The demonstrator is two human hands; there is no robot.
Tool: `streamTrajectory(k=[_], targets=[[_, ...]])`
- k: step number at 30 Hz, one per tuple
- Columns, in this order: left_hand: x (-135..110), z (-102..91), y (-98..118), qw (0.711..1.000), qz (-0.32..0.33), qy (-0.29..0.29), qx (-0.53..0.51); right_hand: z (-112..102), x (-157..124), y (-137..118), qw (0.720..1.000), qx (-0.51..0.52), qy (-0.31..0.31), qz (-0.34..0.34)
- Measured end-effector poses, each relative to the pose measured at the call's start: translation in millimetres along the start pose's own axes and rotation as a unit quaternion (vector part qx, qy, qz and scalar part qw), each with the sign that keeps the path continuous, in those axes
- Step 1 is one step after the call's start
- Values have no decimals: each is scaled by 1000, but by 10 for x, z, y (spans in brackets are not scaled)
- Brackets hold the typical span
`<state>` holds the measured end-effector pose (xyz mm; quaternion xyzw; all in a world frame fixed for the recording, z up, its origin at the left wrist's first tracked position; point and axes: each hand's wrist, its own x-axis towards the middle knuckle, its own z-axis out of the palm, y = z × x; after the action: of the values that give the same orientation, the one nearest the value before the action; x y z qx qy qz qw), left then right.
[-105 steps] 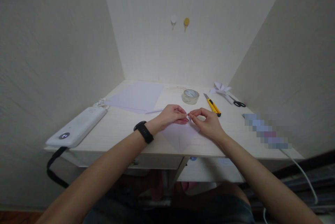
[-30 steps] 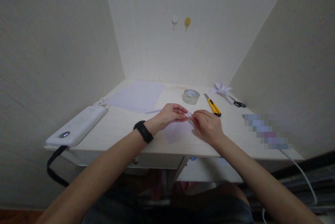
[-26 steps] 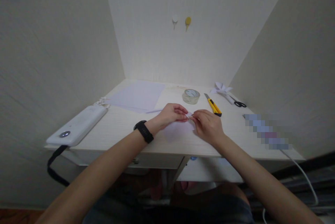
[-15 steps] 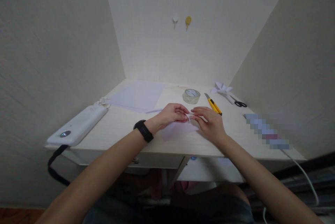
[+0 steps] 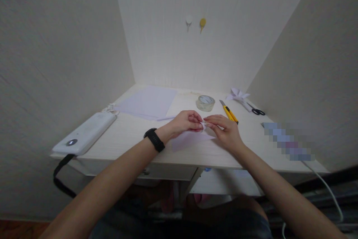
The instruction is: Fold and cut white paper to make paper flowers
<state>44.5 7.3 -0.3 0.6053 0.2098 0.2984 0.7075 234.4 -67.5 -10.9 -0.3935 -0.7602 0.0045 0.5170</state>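
A pale lilac sheet of paper [image 5: 188, 141] lies near the front of the white desk, partly hidden by my hands. My left hand [image 5: 186, 122], with a black watch on its wrist, pinches one corner between thumb and fingers. From the other side my right hand [image 5: 223, 129] grips that same corner, its thumb and fingertips pressed together. The bit of paper between the fingertips looks curled or folded. Just behind the left hand lies a thin paper stick [image 5: 165, 118]. Behind the right hand is a yellow utility knife [image 5: 231, 114].
A roll of clear tape [image 5: 205, 103] stands behind my hands. At back right are a folded paper flower [image 5: 237, 94] and black-handled scissors [image 5: 257, 112]. Paper sheets [image 5: 151, 101] lie at back left, a white power bank [image 5: 86, 132] at left. A blurred-out object [image 5: 288, 140] lies at right.
Both hands keep their pinch on the paper's corner, with fingertips slightly shifted. More of the curled bit shows between them. The whole view has moved slightly.
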Motion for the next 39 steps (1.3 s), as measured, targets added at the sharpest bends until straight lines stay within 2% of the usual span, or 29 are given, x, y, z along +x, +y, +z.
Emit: streamTrajectory(k=[4, 9, 15, 20, 23, 29, 32, 34, 39], targets=[[0, 10, -7, 1000, 2, 2, 6, 14, 1, -5, 1000, 14, -13, 22], [12, 0, -11, 1000, 11, 5, 14, -21, 23, 42, 983, 94, -24, 156], [13, -14, -17, 1000, 13, -5, 27, -47, 22, 98, 945, 201, -67, 249], [4, 1, -13, 999, 17, -5, 37, -29, 19, 81, 890, 315, -72, 323], [4, 8, -7, 998, 25, -3, 49, -36, 23, 86, 860, 370, -84, 342], [12, 6, -20, 998, 25, -13, 52, -79, 13, 118, 828, 409, -134, 359], [16, 11, -21, 999, 14, -13, 43, -85, 8, 111, 827, 411, -155, 350], [21, 9, -13, 999, 13, -8, 37, -86, 10, 102, 831, 409, -148, 346], [58, -59, 33, 994, 57, 78, 59, -106, 30, 93, 847, 383, -143, 338]])
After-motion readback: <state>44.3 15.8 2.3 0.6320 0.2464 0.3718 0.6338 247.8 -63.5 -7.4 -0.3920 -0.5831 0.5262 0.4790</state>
